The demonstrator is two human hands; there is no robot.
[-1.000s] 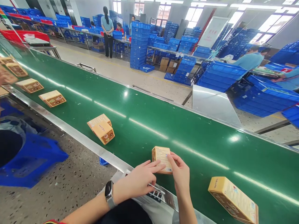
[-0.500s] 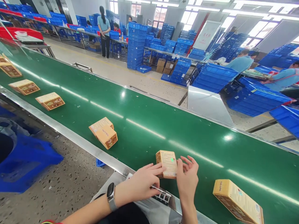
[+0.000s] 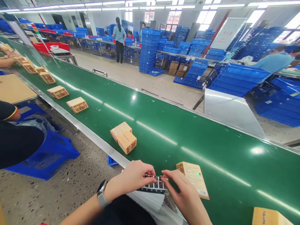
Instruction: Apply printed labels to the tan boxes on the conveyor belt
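Observation:
My left hand (image 3: pixel 130 181), with a watch on its wrist, and my right hand (image 3: pixel 185 195) meet over a sheet of small labels (image 3: pixel 154 186) at the near edge of the green conveyor belt (image 3: pixel 164 125). Both hands' fingertips pinch at the sheet. A tan box (image 3: pixel 193 178) with a small green sticker lies flat on the belt just right of my right hand's fingers, free of both hands. Another tan box (image 3: pixel 124 137) lies further left on the belt.
Several more tan boxes (image 3: pixel 77 104) trail up the belt to the left. A seated person (image 3: pixel 16 134) in black is on a blue stool at left. Stacks of blue crates (image 3: pixel 146 47) and other workers fill the floor beyond the belt. A box corner (image 3: pixel 269 217) shows at bottom right.
Both hands have let go of the stickered box and dropped back to the label sheet. The box now lies flat and has moved right along the belt, as have the other boxes.

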